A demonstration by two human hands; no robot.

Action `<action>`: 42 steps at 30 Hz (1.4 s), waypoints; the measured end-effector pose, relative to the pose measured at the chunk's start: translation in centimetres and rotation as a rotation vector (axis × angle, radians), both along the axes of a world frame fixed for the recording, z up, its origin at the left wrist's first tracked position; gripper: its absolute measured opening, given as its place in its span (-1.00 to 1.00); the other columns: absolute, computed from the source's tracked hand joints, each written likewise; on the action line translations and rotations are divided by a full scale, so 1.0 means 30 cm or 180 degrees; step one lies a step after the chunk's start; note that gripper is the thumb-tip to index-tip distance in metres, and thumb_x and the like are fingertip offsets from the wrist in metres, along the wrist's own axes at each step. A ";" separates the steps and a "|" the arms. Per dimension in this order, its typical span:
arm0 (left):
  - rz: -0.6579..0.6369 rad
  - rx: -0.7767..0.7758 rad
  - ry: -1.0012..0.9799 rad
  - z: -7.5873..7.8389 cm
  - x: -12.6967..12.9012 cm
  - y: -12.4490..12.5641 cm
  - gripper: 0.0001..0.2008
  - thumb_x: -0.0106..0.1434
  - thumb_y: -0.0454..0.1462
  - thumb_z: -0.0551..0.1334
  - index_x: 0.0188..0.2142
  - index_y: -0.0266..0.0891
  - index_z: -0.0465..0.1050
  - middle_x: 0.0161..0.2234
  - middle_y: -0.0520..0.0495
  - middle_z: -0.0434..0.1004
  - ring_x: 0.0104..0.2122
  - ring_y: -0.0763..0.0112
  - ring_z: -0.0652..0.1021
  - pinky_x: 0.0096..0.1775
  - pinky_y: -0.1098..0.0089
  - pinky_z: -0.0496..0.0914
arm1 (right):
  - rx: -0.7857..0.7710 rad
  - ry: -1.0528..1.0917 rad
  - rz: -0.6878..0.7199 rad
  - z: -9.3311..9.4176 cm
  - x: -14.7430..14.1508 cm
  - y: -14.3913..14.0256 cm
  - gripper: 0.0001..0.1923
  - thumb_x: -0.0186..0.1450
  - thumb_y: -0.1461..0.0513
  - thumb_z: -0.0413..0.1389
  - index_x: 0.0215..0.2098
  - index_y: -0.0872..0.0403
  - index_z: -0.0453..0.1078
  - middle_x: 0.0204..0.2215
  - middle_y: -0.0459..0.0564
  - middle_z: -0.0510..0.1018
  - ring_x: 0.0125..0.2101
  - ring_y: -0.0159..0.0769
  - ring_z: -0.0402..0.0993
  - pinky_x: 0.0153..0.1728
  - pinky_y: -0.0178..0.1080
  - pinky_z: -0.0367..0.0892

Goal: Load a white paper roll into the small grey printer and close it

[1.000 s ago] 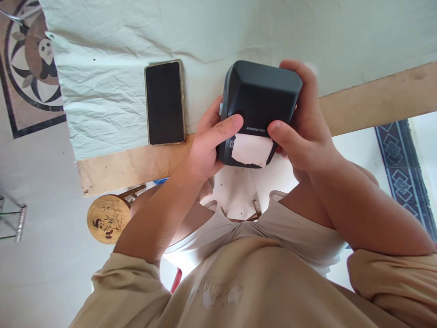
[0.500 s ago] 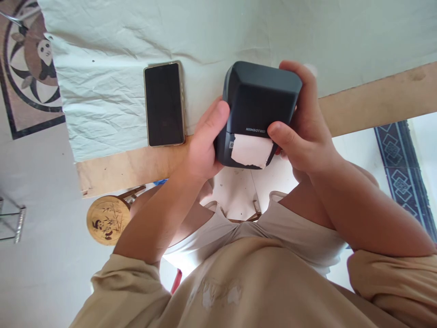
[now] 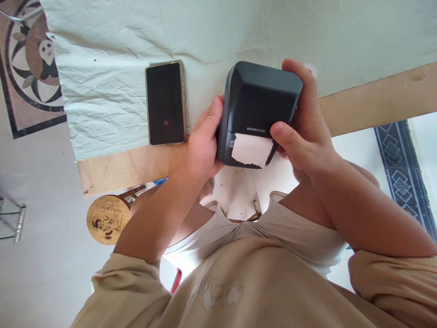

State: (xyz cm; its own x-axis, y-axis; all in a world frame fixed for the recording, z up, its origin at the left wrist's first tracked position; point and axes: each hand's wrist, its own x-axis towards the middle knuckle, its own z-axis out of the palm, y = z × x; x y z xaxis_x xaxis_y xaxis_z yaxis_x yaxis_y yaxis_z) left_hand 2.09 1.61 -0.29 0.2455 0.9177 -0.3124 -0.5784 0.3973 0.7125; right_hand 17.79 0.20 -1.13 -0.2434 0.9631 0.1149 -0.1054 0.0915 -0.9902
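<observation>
Left hand point(image 3: 202, 150) thumb slid off printer point(image 3: 261, 107) front, fingers hidden behind

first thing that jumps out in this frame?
The dark label printer, gripped from both sides by the left hand and right hand, above the near edge of the table. A torn strip of white paper sticks out of its front slot, beside the right thumb. Next is the black phone, lying flat on the wrinkled pale cloth to the left of the printer.
</observation>
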 end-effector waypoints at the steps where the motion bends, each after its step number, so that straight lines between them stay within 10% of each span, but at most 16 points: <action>1: -0.0024 0.0081 -0.0036 -0.005 -0.005 0.002 -0.66 0.36 -0.11 0.01 -0.36 -0.27 0.43 -0.30 -0.10 0.54 0.05 0.23 0.50 -0.04 0.34 0.46 | 0.0055 0.0003 0.0057 -0.004 0.003 0.002 -0.30 0.23 0.11 0.16 0.25 -0.16 -0.07 -0.19 -0.09 0.31 -0.26 -0.47 0.33 -0.40 -0.44 0.40; 11: -0.0224 0.0167 0.0028 0.006 -0.015 0.008 -0.59 0.37 -0.09 -0.05 -0.21 -0.25 0.50 -0.32 -0.05 0.53 0.03 0.28 0.51 -0.07 0.39 0.45 | 0.0287 -0.0690 0.0004 -0.017 0.036 0.006 -0.17 0.19 0.07 0.20 0.31 -0.27 -0.13 -0.02 -0.08 0.35 -0.58 -0.63 0.21 -0.65 -0.41 0.23; 18: -0.0177 0.0150 -0.0172 0.025 -0.013 -0.003 -0.70 0.33 -0.12 0.04 -0.21 -0.23 0.46 -0.33 -0.02 0.51 -0.06 0.29 0.56 -0.12 0.38 0.44 | 0.1242 -0.1550 -0.1270 0.089 0.016 -0.010 -0.43 0.15 -0.03 0.21 0.11 -0.15 0.28 0.05 -0.09 0.30 -0.27 -0.46 0.42 -0.61 -0.43 0.29; 25: -0.0330 0.0315 -0.0177 0.005 -0.022 -0.014 -0.75 0.28 -0.11 0.15 -0.26 -0.27 0.39 -0.43 0.01 0.43 -0.34 0.46 0.54 -0.35 0.50 0.35 | 0.1453 -0.1480 -0.2533 0.156 -0.017 0.042 -0.73 0.30 0.02 0.07 -0.31 0.06 0.31 -0.38 -0.08 0.46 -0.56 -0.50 0.38 -0.59 -0.29 0.28; 36: -0.0369 0.0236 -0.0043 0.024 -0.016 -0.013 -0.84 0.23 -0.14 0.22 -0.29 -0.18 0.40 -0.43 0.03 0.36 -0.47 0.56 0.38 -0.46 0.53 0.31 | 0.1361 -0.4432 -0.0536 0.187 -0.007 0.042 -0.76 0.19 0.13 0.08 -0.16 -0.08 0.40 -0.48 -0.12 0.42 -0.52 -0.37 0.25 -0.44 -0.24 0.25; 42: -0.0267 0.0219 0.0148 0.027 -0.003 -0.015 -0.86 0.26 -0.16 0.17 -0.30 -0.16 0.41 -0.45 0.05 0.36 -0.46 0.54 0.43 -0.42 0.52 0.34 | 0.0890 -0.3015 -0.0381 0.227 0.025 0.021 -0.73 0.06 0.21 0.23 -0.25 -0.10 0.40 -0.56 -0.17 0.38 -0.60 -0.45 0.17 -0.50 -0.25 0.22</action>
State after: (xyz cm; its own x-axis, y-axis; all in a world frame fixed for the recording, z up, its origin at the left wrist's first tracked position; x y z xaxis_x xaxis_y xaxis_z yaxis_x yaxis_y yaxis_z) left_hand 2.02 1.17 0.51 0.3090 0.9142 -0.2621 -0.5108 0.3920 0.7651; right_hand 18.55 0.83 5.69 -0.2551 0.9552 0.1501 0.7427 0.2930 -0.6021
